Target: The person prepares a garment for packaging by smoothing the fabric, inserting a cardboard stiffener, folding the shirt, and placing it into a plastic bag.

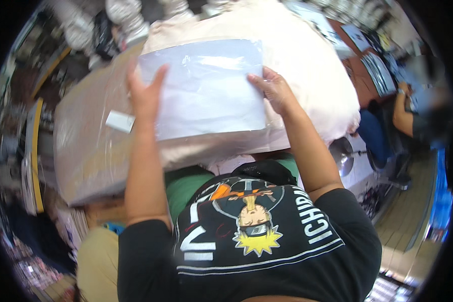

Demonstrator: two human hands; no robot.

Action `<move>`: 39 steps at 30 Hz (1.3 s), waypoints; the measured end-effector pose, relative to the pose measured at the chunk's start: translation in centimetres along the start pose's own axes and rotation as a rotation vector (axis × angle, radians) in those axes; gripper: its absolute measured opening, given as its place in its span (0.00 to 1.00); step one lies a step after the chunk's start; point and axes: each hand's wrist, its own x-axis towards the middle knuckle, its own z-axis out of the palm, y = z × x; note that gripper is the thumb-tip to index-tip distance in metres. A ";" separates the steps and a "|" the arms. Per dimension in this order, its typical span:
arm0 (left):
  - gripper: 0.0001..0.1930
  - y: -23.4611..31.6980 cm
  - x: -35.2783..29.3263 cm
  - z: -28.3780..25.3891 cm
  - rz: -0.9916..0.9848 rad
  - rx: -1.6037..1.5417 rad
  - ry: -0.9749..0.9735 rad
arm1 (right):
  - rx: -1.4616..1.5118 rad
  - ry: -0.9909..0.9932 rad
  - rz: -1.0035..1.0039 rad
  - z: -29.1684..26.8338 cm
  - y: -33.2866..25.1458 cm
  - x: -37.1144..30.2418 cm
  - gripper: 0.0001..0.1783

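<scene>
A flat, clear plastic packet with a plain whitish-blue sheet inside is in front of me, above a surface draped in pale pink cloth. My right hand grips its right edge, thumb on top and fingers partly hidden behind. At the packet's left edge, my left hand is slightly blurred, its thumb and fingers spread apart. Whether it touches the packet, I cannot tell. Light glints off the packet's upper part.
Left of the packet lies a large plastic-wrapped bundle bearing a small white label. The pale pink cloth spreads to the right. Several wrapped white bundles stand behind. At far right, another person sits near stacked packets.
</scene>
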 end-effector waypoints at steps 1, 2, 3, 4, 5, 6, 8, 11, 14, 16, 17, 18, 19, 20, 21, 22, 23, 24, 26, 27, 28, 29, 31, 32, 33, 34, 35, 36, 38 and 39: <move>0.35 -2.7 0.7 -0.9 -0.176 -0.029 0.018 | 0.074 0.005 -0.015 0.0 -0.2 0.0 0.23; 0.35 -2.9 1.0 -1.9 -0.319 -0.289 -0.227 | 0.145 0.026 -0.025 -0.5 0.1 -0.1 0.24; 0.34 -2.5 0.8 -2.6 -0.463 -0.533 -0.483 | 0.087 0.125 -0.006 -1.7 2.3 0.6 0.26; 0.31 -2.6 0.1 -3.0 -0.483 -0.525 -0.496 | 0.081 0.093 -0.011 -1.5 1.4 0.3 0.26; 0.27 -3.0 -0.4 -3.0 -0.508 -0.521 -0.509 | 0.070 0.061 -0.013 -1.2 -0.2 -0.5 0.26; 0.25 -3.3 -0.2 -3.0 -0.550 -0.474 -0.514 | 0.060 0.024 -0.015 -1.1 -1.1 -1.0 0.25; 0.20 -4.1 0.4 -3.8 -0.643 -0.377 -0.496 | 0.045 0.107 0.047 -2.0 -0.6 -0.4 0.20; 0.11 -5.3 1.9 -6.5 -0.631 -0.378 -0.371 | -0.052 0.150 0.093 -4.4 -1.8 -0.7 0.17; 0.10 -8.4 5.3 -11.7 -0.572 -0.574 0.094 | -0.019 0.242 -0.019 -7.9 -1.6 -0.9 0.15; 0.11 -8.7 7.8 -15.6 -0.367 -0.596 0.673 | 0.097 0.290 -0.075 -9.6 -1.5 -1.6 0.19; 0.12 -6.3 8.8 -17.2 -0.211 -0.518 0.979 | 0.116 0.313 -0.092 -10.1 -1.8 -1.7 0.19; 0.12 -4.3 9.5 -19.0 0.067 -0.509 1.077 | 0.141 0.347 -0.111 -10.0 -1.9 -1.7 0.20; 0.12 -2.7 10.3 -20.3 0.344 -0.493 1.156 | 0.135 0.353 -0.097 -9.7 -2.1 -1.4 0.20; 0.12 -0.8 11.3 -20.0 0.442 -0.385 1.208 | 0.132 0.370 -0.084 -9.4 -2.2 -1.1 0.20; 0.11 0.7 12.0 -20.3 0.550 -0.252 1.270 | 0.137 0.361 -0.071 -8.8 -2.4 -0.3 0.21; 0.11 -0.7 13.9 -21.3 0.597 0.100 1.311 | 0.141 0.319 -0.051 -8.2 -2.5 0.6 0.21; 0.09 -0.3 15.6 -19.8 0.623 0.135 1.307 | 0.138 0.288 -0.033 -7.4 -2.5 1.5 0.21; 0.08 -1.2 17.6 -18.8 0.604 0.223 1.222 | 0.137 0.264 -0.017 -6.7 -2.5 2.2 0.21; 0.06 -3.8 21.8 -16.7 0.609 0.455 1.174 | 0.119 0.243 -0.046 -4.8 -2.8 3.2 0.20; 0.07 -5.6 24.4 -13.6 0.557 0.327 1.176 | 0.100 0.259 -0.062 -4.2 -3.0 3.2 0.20; 0.15 -6.6 26.3 -11.7 0.504 0.372 1.074 | 0.097 0.274 -0.054 -3.6 -3.2 3.1 0.20; 0.16 -6.8 27.3 -9.5 0.381 0.258 0.945 | 0.090 0.291 -0.046 -3.2 -3.4 3.0 0.20; 0.16 -10.2 30.1 -7.8 0.339 0.332 0.795 | 0.083 0.283 -0.050 -2.6 -3.8 3.7 0.19; 0.12 -12.4 31.0 -6.7 0.241 0.392 0.642 | 0.076 0.290 -0.055 -2.7 -3.8 4.0 0.19; 0.11 -14.6 31.7 -5.1 0.146 0.450 0.472 | 0.075 0.306 -0.051 -2.9 -3.6 4.3 0.19; 0.12 -16.7 32.1 -3.4 0.095 0.609 0.387 | 0.070 0.327 -0.050 -3.1 -3.5 4.9 0.19; 0.15 -18.0 31.8 -1.8 0.043 0.764 0.293 | 0.063 0.352 -0.045 -3.4 -3.4 5.1 0.19; 0.19 -19.0 31.8 -0.6 -0.008 0.920 0.196 | 0.056 0.375 -0.040 -3.7 -3.4 5.4 0.19; 0.27 -18.9 32.5 0.8 -0.214 0.932 0.013 | 0.039 0.400 -0.021 -4.3 -3.1 5.8 0.20; 0.31 -18.0 32.6 0.6 -0.319 0.944 -0.071 | 0.044 0.412 -0.021 -4.2 -3.1 6.2 0.20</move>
